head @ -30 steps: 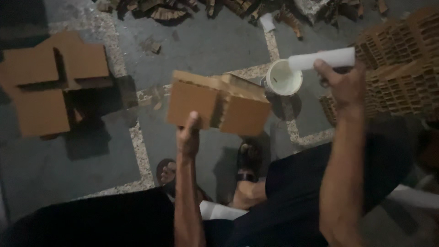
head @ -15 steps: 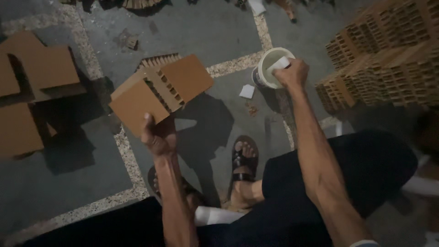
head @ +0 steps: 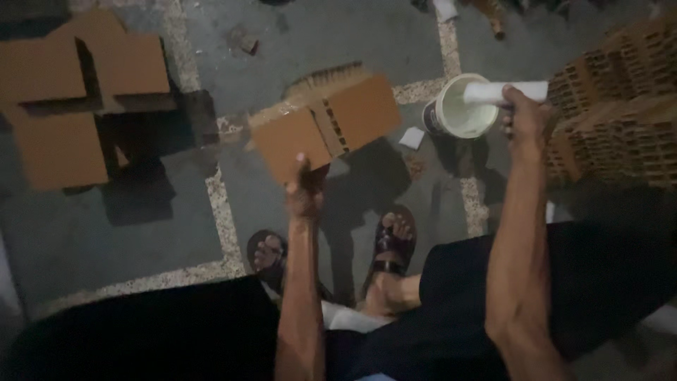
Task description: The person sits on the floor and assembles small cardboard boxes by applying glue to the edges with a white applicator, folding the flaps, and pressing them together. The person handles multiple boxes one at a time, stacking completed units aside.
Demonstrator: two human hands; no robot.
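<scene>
Head view: the left hand (head: pixel 305 187) grips the near edge of a hollow clay brick (head: pixel 326 127), left of the white bucket (head: pixel 460 107); heavy, rigid, rough. The right hand (head: pixel 525 120) is closed round a white roller (head: pixel 504 92) over that bucket.

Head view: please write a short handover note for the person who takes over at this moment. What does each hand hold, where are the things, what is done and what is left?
Left hand: raised, gripping the brown ridged block at its lower edge, held in the air above the floor.
Right hand: holds a white roller over the white bucket, which stands on the floor and holds a pale liquid.
Nearby: other brown blocks lie on the floor at the left; a stack of hollow bricks stands at the right.
Done: the held block's visible face looks bare, no coating seen.
Left: probably coating the held block; I cannot tell how many blocks remain.
</scene>
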